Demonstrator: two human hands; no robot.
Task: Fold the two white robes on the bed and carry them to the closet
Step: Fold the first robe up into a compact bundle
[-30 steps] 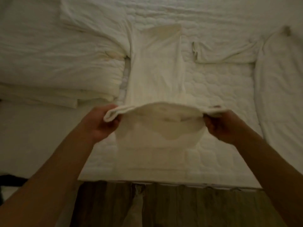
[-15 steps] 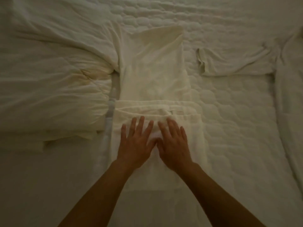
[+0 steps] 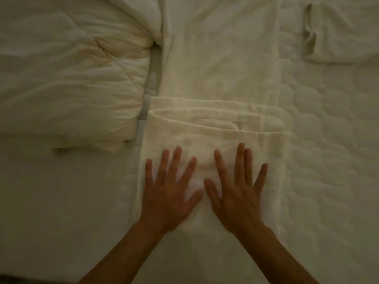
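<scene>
A white robe (image 3: 221, 64) lies as a long strip down the middle of the bed, its near end folded over into a thick layered pad. My left hand (image 3: 170, 191) and my right hand (image 3: 238, 191) press flat on that folded part, fingers straight and spread, side by side. A sleeve of the second white robe (image 3: 340, 31) lies at the top right, mostly out of frame.
A crumpled white duvet (image 3: 67, 83) is bunched along the left, touching the robe's edge. The quilted mattress (image 3: 332, 160) stretches to the right of the robe and in front of the duvet.
The near end of the robe, held up by both hands a second ago, now lies folded on the strip. Both hands have flattened on it and spread slightly apart; the view has closed in.
</scene>
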